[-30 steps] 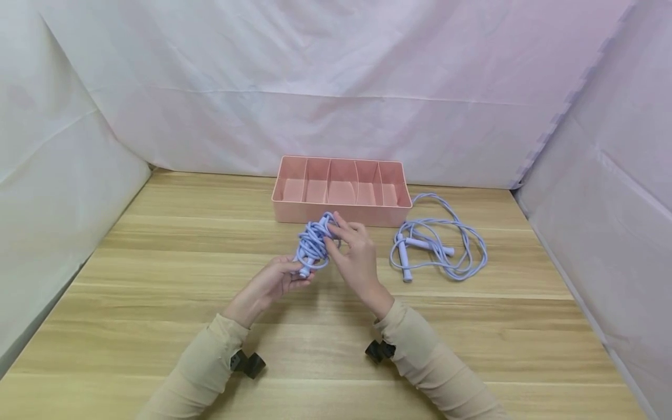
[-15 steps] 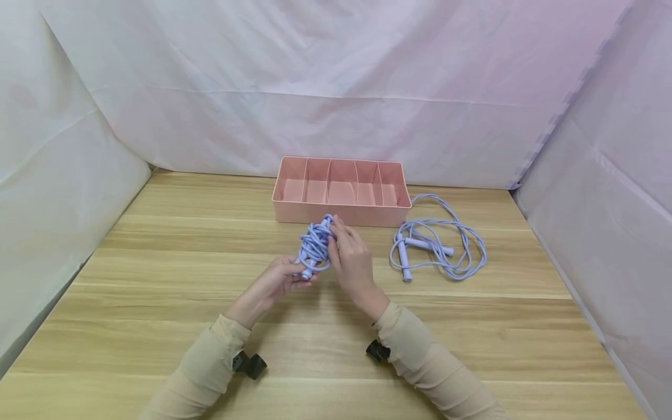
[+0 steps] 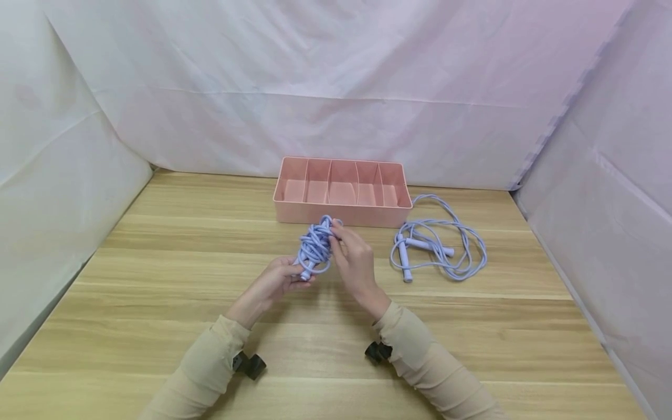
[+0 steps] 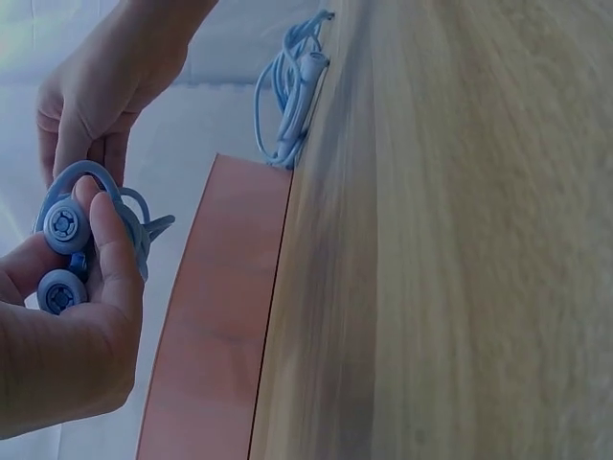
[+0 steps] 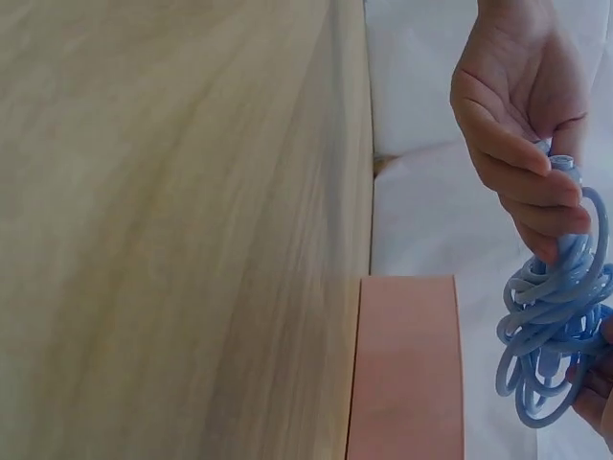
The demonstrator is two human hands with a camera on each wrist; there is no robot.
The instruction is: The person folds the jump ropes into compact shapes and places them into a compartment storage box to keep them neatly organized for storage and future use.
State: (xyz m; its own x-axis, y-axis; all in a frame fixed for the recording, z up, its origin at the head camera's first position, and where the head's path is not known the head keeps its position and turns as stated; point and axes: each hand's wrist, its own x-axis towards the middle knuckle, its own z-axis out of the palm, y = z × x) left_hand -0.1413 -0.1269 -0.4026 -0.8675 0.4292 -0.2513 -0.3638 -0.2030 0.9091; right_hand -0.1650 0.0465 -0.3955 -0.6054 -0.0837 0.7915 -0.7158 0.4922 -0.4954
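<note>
A light blue jump rope (image 3: 314, 245) is wound in tangled loops around its own two handles, held above the table in front of the pink box. My left hand (image 3: 273, 283) grips the near ends of both handles, whose round caps (image 4: 67, 223) face the left wrist view. At the far end of the bundle, the thumb and fingers of my right hand (image 3: 357, 262) pinch the cord. In the right wrist view only the fingertips of that hand show at the edge, beside the wound loops (image 5: 546, 331).
The pink box (image 3: 294, 212), split into several compartments, stands at the back of the wooden table (image 3: 173, 280). Right of it lies a second light blue jump rope (image 3: 403, 259), loosely coiled, its two handles crossing. White cloth (image 3: 336, 76) hangs behind and at both sides.
My right hand has shifted slightly toward me along the wound rope, and its fingers have changed their place at the far end. My left hand keeps its grip, almost unmoved.
</note>
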